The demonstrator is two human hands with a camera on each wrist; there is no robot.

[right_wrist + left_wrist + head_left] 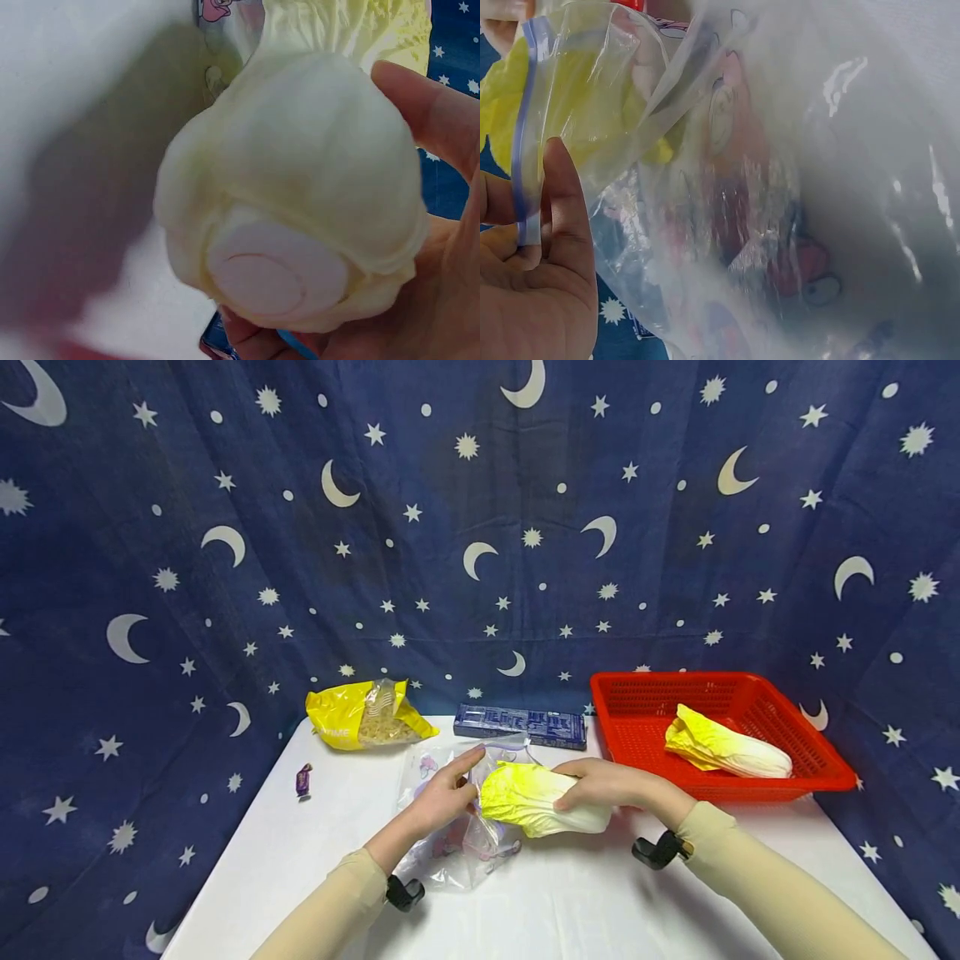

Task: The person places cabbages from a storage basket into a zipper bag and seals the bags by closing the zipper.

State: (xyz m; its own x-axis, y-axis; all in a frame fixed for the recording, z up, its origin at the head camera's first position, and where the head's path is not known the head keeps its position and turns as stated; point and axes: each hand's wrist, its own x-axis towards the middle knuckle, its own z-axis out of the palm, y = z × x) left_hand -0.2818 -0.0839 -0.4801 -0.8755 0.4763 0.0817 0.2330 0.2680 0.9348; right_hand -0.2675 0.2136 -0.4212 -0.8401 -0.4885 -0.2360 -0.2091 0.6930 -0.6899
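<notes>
My right hand [603,783] grips a napa cabbage [525,800] by its white base, thumb on the near side. The yellow leafy end points left, toward a clear zip bag [448,864] printed with cartoon figures. In the left wrist view, my left hand [544,289] pinches the bag's blue zip edge [526,127] between thumb and fingers. There, the cabbage's leaf tips [585,112] show through the clear plastic at the bag's mouth. The right wrist view shows the round cut stem end [274,266], with fingers wrapped around the side and underneath.
A red basket [727,789] at the right holds another napa cabbage [738,750]. Along the back lie a patterned blue box [520,727] and a yellow food packet [348,718]. A small purple-wrapped candy [303,782] lies on the left of the white table [300,877].
</notes>
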